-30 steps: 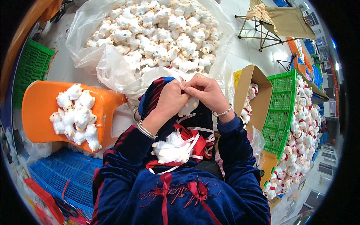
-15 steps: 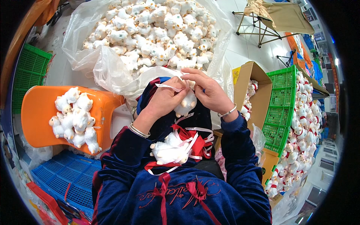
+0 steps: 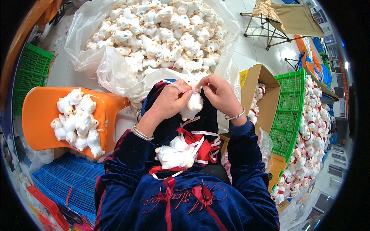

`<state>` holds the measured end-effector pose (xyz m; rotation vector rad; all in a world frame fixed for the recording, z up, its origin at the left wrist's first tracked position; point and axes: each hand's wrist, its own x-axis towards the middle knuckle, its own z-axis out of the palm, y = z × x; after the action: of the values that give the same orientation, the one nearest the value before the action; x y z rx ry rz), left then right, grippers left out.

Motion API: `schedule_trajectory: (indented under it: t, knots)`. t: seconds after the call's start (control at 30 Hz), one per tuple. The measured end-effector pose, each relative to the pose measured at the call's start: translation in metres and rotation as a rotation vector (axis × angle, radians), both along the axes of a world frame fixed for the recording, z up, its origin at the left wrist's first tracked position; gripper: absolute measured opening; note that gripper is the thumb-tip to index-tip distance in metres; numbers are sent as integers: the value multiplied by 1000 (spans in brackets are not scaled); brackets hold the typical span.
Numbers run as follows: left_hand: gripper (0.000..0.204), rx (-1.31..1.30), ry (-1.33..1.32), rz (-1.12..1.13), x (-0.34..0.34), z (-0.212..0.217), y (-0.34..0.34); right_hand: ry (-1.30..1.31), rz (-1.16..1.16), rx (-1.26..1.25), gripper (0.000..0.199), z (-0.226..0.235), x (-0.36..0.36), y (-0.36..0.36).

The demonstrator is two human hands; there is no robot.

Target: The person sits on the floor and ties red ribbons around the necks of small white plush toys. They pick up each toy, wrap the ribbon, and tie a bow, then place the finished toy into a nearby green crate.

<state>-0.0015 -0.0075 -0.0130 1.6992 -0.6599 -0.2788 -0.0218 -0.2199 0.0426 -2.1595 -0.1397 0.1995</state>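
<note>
A small white plush animal (image 3: 192,107) hangs between my two hands above my lap. A narrow whitish-pink ribbon (image 3: 172,84) lies about its neck, and one end sticks out past my left hand (image 3: 170,99). That hand is closed, thumb and forefinger pinching the ribbon beside the toy's neck. My right hand (image 3: 222,96) is closed too, with its fingertips pinched at the ribbon on the other side of the neck. Lower on my lap rest white plush toys (image 3: 174,154), beside red cloth pieces (image 3: 203,151) with whitish ribbons.
Ahead, a big clear plastic bag (image 3: 90,57) holds many white plush toys. More lie on an orange stool (image 3: 38,119) at left, near a blue crate (image 3: 67,181). At right stand a cardboard box (image 3: 266,104) and a green crate (image 3: 285,115), beside toys with red neckwear (image 3: 306,150).
My right hand has turned, its fingers drawing from stretched over the toy into a pinch at the neck. The ribbon end by my left hand has swung upward.
</note>
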Motion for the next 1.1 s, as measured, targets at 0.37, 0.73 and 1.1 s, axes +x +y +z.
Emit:
schedule_trajectory:
  t: [0.37,0.73,1.1]
  knots:
    - [21,-45,14,4,0,2,-1,41,-133,229,20,-22,10,12]
    - [23,13,107,106,-1,3,-1,122,-439,385,24,-26,-1,-20]
    - [20,-63,131,210,-6,-2,-6,182,-419,704,21,-9,-16,-17]
